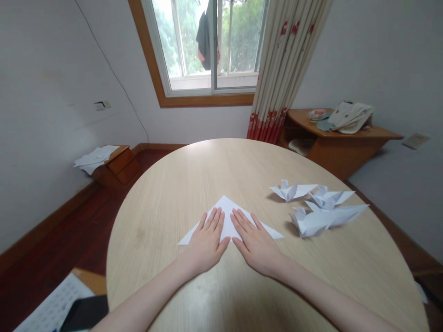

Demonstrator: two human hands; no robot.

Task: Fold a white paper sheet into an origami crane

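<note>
A white sheet of paper (227, 226), folded to a triangle, lies on the round wooden table (221, 166) with its tip pointing away from me. My left hand (207, 240) rests flat on its left half, fingers stretched out. On the right half lies my right hand (254, 240), also flat with its fingers extended. Both thumbs are near the paper's lower edge, a small gap apart. Much of the near edge is hidden under my hands.
Three folded paper birds, one of them nearest me (318, 221), stand on the table's right side. At the lower left are a printed sheet (57, 302) and a dark flat object (86, 313). A wooden desk (346, 150) holding a cloth bag (351, 116) stands behind right.
</note>
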